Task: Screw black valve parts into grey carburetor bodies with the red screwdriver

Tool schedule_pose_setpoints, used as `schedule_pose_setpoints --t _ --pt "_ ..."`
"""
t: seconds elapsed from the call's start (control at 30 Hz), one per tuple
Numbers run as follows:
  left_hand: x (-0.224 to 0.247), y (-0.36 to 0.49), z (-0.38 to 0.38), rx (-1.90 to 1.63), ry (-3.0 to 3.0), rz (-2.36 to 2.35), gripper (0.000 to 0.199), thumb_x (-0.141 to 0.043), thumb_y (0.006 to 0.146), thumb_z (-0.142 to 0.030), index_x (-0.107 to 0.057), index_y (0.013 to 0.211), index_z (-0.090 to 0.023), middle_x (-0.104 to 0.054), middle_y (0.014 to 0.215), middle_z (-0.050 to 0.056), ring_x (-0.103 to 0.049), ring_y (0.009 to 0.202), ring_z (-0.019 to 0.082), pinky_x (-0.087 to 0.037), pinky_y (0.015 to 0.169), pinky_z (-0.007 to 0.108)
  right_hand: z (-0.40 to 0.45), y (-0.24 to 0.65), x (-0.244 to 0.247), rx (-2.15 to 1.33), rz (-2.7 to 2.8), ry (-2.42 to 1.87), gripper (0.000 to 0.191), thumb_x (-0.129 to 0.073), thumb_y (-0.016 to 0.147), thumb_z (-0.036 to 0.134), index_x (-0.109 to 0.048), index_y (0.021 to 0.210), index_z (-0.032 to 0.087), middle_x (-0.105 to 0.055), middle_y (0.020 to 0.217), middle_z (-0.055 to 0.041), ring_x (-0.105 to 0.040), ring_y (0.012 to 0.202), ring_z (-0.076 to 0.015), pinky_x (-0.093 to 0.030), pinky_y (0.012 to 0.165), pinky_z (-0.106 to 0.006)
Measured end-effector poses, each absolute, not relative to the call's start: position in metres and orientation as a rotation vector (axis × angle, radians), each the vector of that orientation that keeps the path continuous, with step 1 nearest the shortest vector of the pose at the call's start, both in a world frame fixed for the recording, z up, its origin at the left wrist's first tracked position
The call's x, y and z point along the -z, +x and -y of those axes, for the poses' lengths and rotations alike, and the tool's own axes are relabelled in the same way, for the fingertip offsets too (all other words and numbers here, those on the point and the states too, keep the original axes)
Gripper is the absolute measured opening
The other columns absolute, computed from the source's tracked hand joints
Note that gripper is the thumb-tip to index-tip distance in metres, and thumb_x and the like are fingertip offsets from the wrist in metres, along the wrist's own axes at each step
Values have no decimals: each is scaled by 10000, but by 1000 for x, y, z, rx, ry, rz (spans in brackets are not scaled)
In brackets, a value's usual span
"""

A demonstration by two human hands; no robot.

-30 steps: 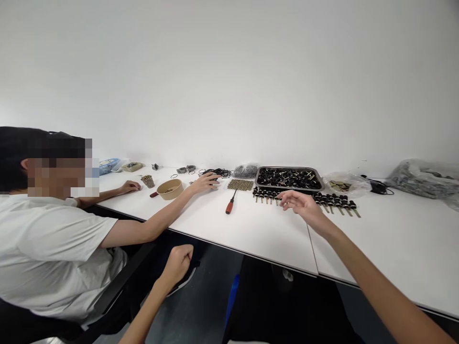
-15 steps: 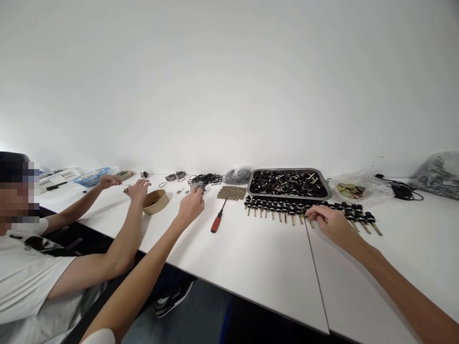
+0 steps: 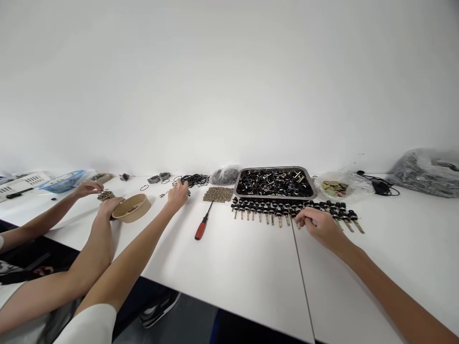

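My left hand [image 3: 178, 196] is closed, fingers bent, beside a heap of thin black rings [image 3: 198, 180]; a small dark bit shows at its edge, too hidden to name. My right hand [image 3: 319, 227] is pinched at the rows of black parts with brass-coloured metal stems [image 3: 267, 210]. One stem shows just under its fingertips, but whether the fingers grip that part is hidden. Behind the rows is a metal tray [image 3: 238, 196] full of similar loose black parts. A screwdriver [image 3: 201, 229] with a red handle lies between my hands, its tip towards small brass pieces [image 3: 218, 194].
At the left, a co-worker's hands [image 3: 109, 206] are by a tan bowl [image 3: 143, 210] and a small container. Grey parts [image 3: 153, 179] lie near the wall. Clear bags [image 3: 224, 176] of dark pieces, flat yellowish pieces [image 3: 335, 188] and a black cable [image 3: 382, 186] line the back.
The view has turned left-to-right, shifting everything leftwards. My left hand has come off the grey part it was over. The co-worker's near hand has dropped to beside the bowl. My right hand stays at the rows.
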State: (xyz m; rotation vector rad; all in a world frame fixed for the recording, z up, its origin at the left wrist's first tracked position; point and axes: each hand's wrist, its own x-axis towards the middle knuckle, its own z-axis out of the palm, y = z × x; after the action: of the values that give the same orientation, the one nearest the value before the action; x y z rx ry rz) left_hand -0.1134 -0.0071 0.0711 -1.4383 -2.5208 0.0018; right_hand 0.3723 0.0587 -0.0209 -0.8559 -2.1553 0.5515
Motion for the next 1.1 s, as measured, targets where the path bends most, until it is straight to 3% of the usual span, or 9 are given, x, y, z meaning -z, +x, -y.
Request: schedule_pose_setpoints --t 0.23,0.4,0.53,0.7,0.93,1.1 --pt "-95 -112 26 217 -1352 2568 353 -552 868 -358 -593 1135 -131 -524 1222 236 -663 957 348 -507 774 414 -65 377 14 -541 2113 -907 308 -379 808 139 -656 685 192 -692 701 -25 -618 612 -145 -451 606 -270" --pt "-131 -66 37 296 -1632 2436 288 -684 760 -397 -666 987 -220 -631 999 94 -640 972 273 -507 817 354 -67 381 9 -563 2046 -956 291 -398 762 121 -668 677 190 -696 679 -17 -634 639 -153 -466 670 -276" --pt "-151 1 42 530 -2018 2467 351 -748 699 -448 -660 936 -204 -667 903 58 -612 707 192 -472 628 314 -72 387 5 -595 1996 -1047 301 -407 758 111 -685 671 189 -678 631 -15 -611 592 -153 -448 643 -284" --pt "-128 89 44 701 -2575 2407 319 -769 662 -344 -624 902 -190 -659 945 54 -603 702 156 -452 577 269 -77 393 6 -603 1970 -1119 313 -413 767 102 -703 684 184 -693 652 -27 -600 585 -163 -432 619 -294" --pt "-101 176 45 468 -2966 2202 289 -754 663 -277 -623 912 -211 -590 1025 27 -508 699 107 -421 611 255 -76 388 4 -576 2031 -1097 334 -417 767 66 -715 666 180 -716 691 -26 -615 637 -154 -426 676 -269" --pt "-103 190 36 472 -3087 2424 304 -758 660 -243 -574 899 -207 -590 848 -10 -480 607 88 -348 536 237 -75 384 3 -580 2063 -1064 336 -421 781 59 -713 663 176 -724 710 -26 -608 653 -144 -406 678 -253"
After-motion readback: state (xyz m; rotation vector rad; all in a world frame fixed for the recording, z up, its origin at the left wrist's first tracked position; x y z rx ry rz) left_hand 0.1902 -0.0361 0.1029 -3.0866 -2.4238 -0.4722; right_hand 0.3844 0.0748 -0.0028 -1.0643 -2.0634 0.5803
